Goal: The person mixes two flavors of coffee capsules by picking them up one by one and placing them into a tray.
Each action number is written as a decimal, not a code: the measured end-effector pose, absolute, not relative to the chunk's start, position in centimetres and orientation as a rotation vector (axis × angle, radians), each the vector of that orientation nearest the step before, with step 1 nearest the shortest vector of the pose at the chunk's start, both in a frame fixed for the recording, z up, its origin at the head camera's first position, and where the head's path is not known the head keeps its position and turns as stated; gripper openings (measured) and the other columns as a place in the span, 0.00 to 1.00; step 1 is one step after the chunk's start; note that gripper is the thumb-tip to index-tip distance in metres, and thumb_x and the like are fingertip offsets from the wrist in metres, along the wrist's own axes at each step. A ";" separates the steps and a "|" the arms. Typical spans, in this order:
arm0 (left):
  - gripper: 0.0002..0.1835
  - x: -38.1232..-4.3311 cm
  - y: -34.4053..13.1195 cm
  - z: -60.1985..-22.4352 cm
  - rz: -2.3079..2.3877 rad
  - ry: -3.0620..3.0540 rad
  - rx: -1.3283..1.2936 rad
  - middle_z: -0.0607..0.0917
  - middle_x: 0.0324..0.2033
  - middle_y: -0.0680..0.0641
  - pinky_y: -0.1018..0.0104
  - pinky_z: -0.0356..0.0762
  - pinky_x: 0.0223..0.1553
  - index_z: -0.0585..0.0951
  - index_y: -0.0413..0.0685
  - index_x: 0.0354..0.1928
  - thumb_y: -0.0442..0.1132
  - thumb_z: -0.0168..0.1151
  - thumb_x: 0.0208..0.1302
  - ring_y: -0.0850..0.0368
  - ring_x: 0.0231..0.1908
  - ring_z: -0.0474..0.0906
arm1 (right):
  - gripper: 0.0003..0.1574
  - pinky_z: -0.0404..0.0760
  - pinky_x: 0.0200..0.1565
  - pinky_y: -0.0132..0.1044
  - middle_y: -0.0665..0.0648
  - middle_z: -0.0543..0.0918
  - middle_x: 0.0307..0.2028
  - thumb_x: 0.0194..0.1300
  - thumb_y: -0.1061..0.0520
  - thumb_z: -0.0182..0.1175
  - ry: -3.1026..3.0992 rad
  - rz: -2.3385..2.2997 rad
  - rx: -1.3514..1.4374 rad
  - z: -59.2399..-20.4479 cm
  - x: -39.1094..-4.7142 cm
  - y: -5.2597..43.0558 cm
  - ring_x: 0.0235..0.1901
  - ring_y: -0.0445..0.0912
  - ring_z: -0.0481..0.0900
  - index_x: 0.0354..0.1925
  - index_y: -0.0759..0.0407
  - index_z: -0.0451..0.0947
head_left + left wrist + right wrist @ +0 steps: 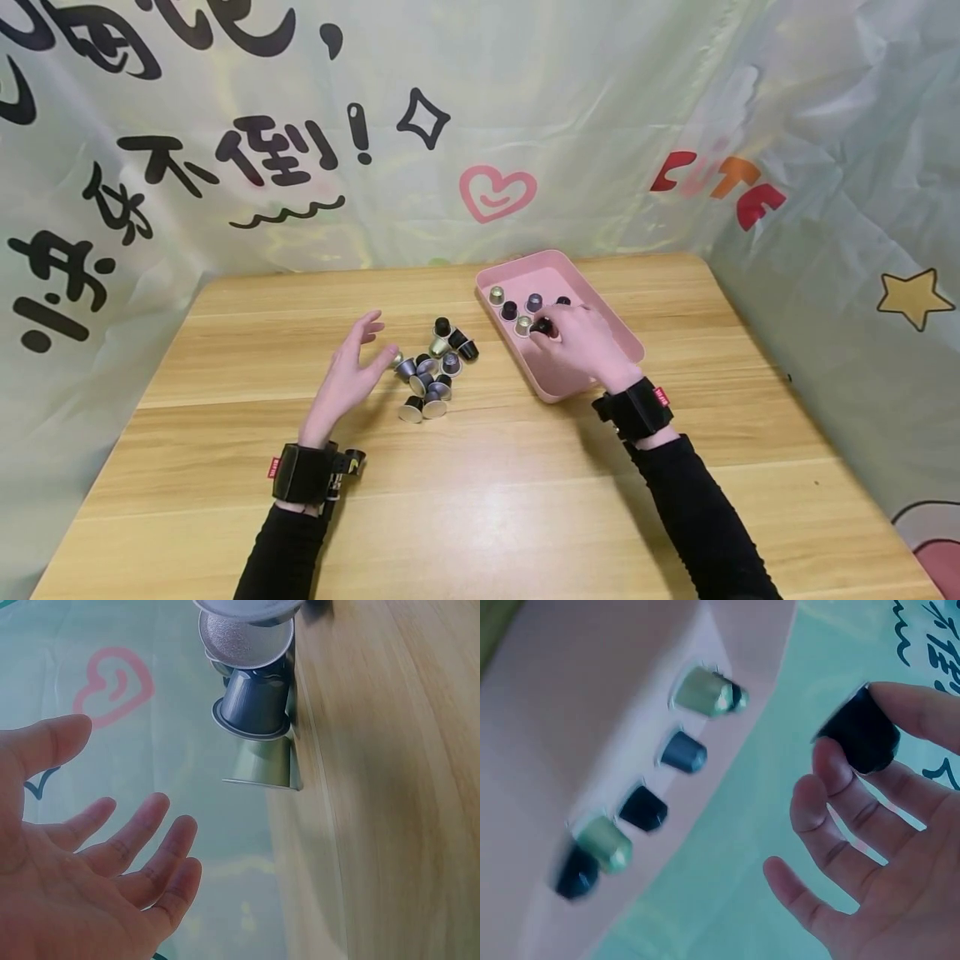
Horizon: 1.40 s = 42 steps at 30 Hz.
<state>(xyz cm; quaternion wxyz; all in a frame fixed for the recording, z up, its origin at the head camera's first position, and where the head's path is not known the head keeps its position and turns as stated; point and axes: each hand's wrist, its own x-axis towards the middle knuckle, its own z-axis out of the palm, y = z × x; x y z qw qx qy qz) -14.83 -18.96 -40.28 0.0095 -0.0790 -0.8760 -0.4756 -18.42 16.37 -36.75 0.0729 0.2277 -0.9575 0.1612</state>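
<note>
A black coffee capsule (862, 731) is pinched between the thumb and fingers of my right hand (583, 340), above the pink tray (551, 387). In the tray stand several capsules, among them a green one (699, 691), a blue-grey one (682, 752) and a black one (643, 808). My left hand (351, 373) has its fingers spread and holds nothing, just left of a loose heap of capsules on the table. That heap mixes blue-grey capsules (256, 703), black capsules (442, 326) and green capsules (262, 761), some tipped on their sides.
The wooden table (480, 500) carries the heap left of the tray. A printed cloth (600, 108) hangs behind the table and along its sides. Each wrist wears a black camera band (636, 410) over or beside a black sleeve (697, 517).
</note>
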 end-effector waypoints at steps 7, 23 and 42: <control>0.38 -14.9 -19.1 -40.3 -1.471 -2.733 -0.253 0.69 0.71 0.34 0.29 0.52 0.72 0.55 0.45 0.77 0.44 0.59 0.73 0.33 0.70 0.64 | 0.13 0.76 0.49 0.56 0.55 0.87 0.34 0.66 0.53 0.62 -2.895 0.385 0.693 -34.8 -20.1 17.5 0.34 0.51 0.82 0.44 0.59 0.82; 0.38 -15.0 -19.2 -40.3 -1.473 -2.741 -0.245 0.69 0.71 0.35 0.29 0.53 0.72 0.55 0.46 0.78 0.46 0.59 0.72 0.33 0.70 0.64 | 0.09 0.77 0.42 0.53 0.56 0.86 0.33 0.65 0.53 0.62 -3.116 0.124 0.682 -35.3 -24.4 18.5 0.35 0.53 0.82 0.38 0.57 0.81; 0.36 -15.1 -19.2 -40.7 -1.438 -2.776 -0.281 0.67 0.71 0.31 0.28 0.54 0.72 0.57 0.40 0.76 0.44 0.57 0.74 0.29 0.70 0.63 | 0.03 0.76 0.47 0.55 0.55 0.83 0.33 0.59 0.60 0.64 -3.191 0.098 0.645 -38.2 -26.2 17.0 0.34 0.52 0.78 0.30 0.52 0.81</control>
